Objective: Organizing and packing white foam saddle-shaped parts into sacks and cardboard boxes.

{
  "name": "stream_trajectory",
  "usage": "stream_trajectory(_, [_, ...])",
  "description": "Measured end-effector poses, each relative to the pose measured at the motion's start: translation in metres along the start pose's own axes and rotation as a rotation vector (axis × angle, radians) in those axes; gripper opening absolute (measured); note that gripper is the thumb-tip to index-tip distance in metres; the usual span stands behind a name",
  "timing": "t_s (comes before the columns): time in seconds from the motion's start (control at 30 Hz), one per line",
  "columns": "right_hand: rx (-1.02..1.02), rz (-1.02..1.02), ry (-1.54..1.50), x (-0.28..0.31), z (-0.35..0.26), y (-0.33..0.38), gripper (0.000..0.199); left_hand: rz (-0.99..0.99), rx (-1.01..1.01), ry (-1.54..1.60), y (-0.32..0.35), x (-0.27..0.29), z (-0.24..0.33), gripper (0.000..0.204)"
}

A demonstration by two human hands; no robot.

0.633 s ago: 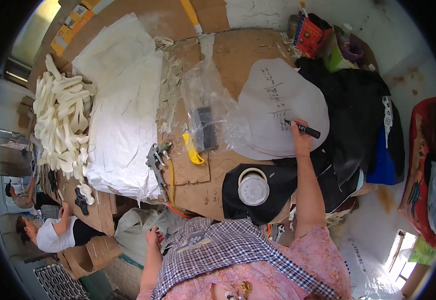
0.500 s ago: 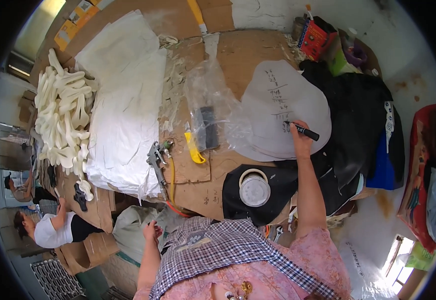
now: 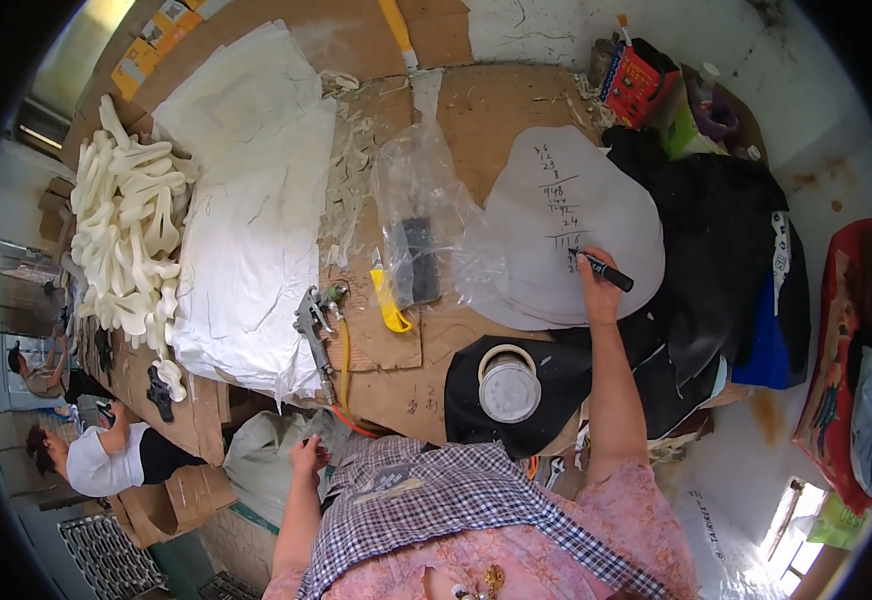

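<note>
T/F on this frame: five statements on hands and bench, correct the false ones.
1. The right hand holds a black marker. True.
2. The left hand rests on the pale rounded sheet. False: it is well away from it, near the checked apron.
3. The round tub stands on black material. True.
4. The yellow tool lies right of the tub. False: it lies to the left.
5. Cream-coloured pieces are heaped left of the white sheets. True.
</note>
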State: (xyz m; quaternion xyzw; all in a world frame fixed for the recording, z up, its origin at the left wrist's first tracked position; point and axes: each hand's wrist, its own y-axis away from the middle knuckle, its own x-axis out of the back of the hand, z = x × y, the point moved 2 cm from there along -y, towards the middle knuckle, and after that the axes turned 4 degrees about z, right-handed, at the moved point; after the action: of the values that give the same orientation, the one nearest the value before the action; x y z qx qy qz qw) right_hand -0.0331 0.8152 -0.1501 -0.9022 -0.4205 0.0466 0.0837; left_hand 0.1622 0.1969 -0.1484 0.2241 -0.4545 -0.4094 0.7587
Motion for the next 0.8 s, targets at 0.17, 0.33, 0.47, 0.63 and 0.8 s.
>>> stream_trajectory(0.17, [0.161, -0.020, 0.142, -0.005, -0.013, 0.002, 0.021, -0.007, -0.002, 0.013, -0.002, 0.003, -0.004, 0.022])
stream_trajectory(0.33, [0.133, 0.018, 0.091, -0.005, -0.010, 0.003, 0.017, -0.002, -0.006, 0.018, -0.002, -0.001, -0.001, 0.023])
stream_trajectory(0.47, [0.147, -0.015, 0.099, -0.004, -0.010, 0.004, 0.015, 0.002, -0.009, 0.005, -0.001, 0.000, -0.001, 0.024])
stream_trajectory(0.63, [0.033, 0.057, 0.049, 0.000, -0.005, 0.001, 0.015, -0.002, -0.001, 0.011, -0.002, 0.000, -0.003, 0.022])
stream_trajectory(0.8, [-0.076, 0.051, -0.099, -0.004, -0.015, 0.002, 0.019, -0.015, 0.003, 0.000, -0.001, 0.001, -0.003, 0.024])
